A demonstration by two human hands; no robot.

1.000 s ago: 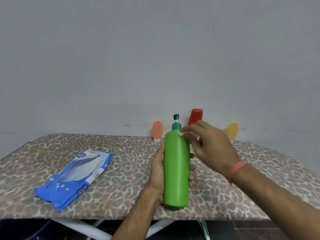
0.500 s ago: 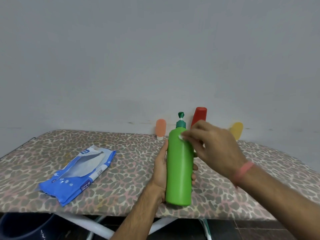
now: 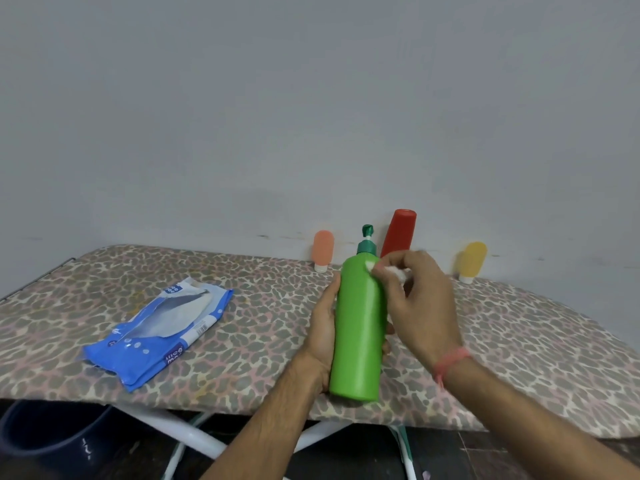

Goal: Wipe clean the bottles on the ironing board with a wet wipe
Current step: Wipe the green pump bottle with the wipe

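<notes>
- Plain grey wall behind; an ironing board [image 3: 263,327] with a leopard-print cover carries everything.
- Landmark is the green bottle [image 3: 360,327]: it is held over the board's near edge, a little right of centre.
- Left hand [image 3: 322,336] grips the green bottle from behind, fingers wrapped round the lower body, thumb on the near-left side.
- Right hand [image 3: 420,306] pinches a bunched white wet wipe [image 3: 389,270] between thumb and fingers, pressed against the bottle's right shoulder just below the cap.
- Long axis runs nearly upright, tilted slightly right at the top; the dark green pump cap points up and away, base toward the viewer.
- To do this step well, I judge: keep the left grip firm, draw the wipe down the body in long strokes, and turn the bottle so the hidden back gets covered; avoid pressing the pump.
- Behind the green bottle stand a red bottle [image 3: 398,233], an orange bottle [image 3: 323,249] to its left, and a yellow bottle [image 3: 471,259] well to its right.
- Blue wipe packet [image 3: 159,332] lies flat well left of it.
</notes>
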